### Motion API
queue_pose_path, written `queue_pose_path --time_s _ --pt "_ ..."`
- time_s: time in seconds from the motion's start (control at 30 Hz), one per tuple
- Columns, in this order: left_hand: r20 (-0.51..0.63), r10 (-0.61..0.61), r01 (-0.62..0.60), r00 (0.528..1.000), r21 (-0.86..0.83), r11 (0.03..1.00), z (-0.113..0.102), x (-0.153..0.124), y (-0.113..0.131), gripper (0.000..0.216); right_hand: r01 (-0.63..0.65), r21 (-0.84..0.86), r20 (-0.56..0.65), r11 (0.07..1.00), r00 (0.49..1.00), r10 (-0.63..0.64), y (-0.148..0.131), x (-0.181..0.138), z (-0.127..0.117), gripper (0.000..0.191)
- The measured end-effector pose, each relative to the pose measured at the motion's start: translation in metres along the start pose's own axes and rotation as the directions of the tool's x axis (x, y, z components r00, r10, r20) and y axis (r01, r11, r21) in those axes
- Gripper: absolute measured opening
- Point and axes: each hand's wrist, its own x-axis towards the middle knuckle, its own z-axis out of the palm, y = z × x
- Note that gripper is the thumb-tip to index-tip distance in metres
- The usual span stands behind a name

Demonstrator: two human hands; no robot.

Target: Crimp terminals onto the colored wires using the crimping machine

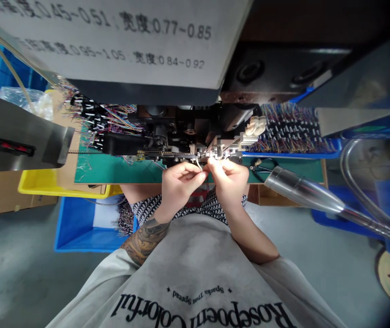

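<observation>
**A:** Where's the wire?

**B:** The thin wire [200, 166] is dead centre, strung between both hands right under the machine [184, 130]. Left hand [181, 182] is pinched narrow on it with thumb and forefinger. Right hand [229, 180] sits at its 3 o'clock, also pinched tight on it, with its tips touching the metal tooling.

**A:** How will it handle?

**B:** My read is very light, limp and a bit springy, so it should kink easily and slip if held loosely. Best gripped close to the working end with a short free length, or it will droop. The end itself is too small to make out.

**A:** Room to move?

**B:** It's tight at 12 o'clock — hard tooling edges sit at the fingertips and the housing overhangs. Two wire bundles lie on the bench [112, 171], the left bundle [102, 118] at 10 o'clock and the right bundle [290, 132] at 2 o'clock, and their loose strands could snag. The cutters [261, 167] lie at 3 o'clock, near the right hand. The flexible metal hose [304, 189] runs at 4 o'clock, near the right forearm. The yellow tray [40, 187] is at 9 o'clock and the blue bin [78, 228] at 8 o'clock, both well apart from the hands. The only open room is at 6 o'clock — back toward the body.
</observation>
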Motion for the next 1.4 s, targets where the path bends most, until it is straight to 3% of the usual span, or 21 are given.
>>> queue_pose_path --time_s 0.23,0.33,0.43,0.57,0.67,1.1,1.4 --pt "-0.007 -0.015 0.015 1.0 0.02 1.0 -0.0016 -0.0004 0.0007 0.018 0.018 0.05 0.05 0.999 0.999 -0.021 0.0041 -0.0017 -0.0009 0.039" --pt "0.002 -0.038 0.038 0.999 0.019 0.999 -0.0002 -0.0009 0.0029 0.018 0.013 0.035 0.077 0.999 0.997 -0.016 0.0048 -0.0029 -0.0018 0.031" --pt "0.018 -0.047 0.047 0.999 0.003 0.999 0.0011 -0.0015 0.0048 0.016 0.023 0.042 0.045 0.999 0.999 -0.025 0.0037 -0.0034 -0.0018 0.029" --pt "0.022 -0.032 0.032 0.999 -0.008 0.999 0.0021 -0.0011 0.0061 0.013 0.037 0.041 -0.034 0.998 0.999 -0.036 0.0018 -0.0021 0.0001 0.046" --pt "0.014 -0.025 0.025 1.0 0.004 1.0 0.0016 -0.0002 0.0057 0.013 0.04 0.03 -0.054 0.999 0.998 -0.038 0.0026 -0.0005 0.0015 0.043" --pt "0.017 -0.053 0.053 0.998 0.002 0.999 0.0 -0.0009 0.0018 0.016 0.046 0.054 0.024 0.997 0.999 -0.048 0.0055 -0.0045 0.0005 0.026" --pt "0.035 -0.026 0.029 0.999 -0.073 0.997 0.0033 -0.0005 0.0039 0.011 0.002 0.016 -0.02 1.0 1.0 -0.001 0.0041 0.0 0.0009 0.031"
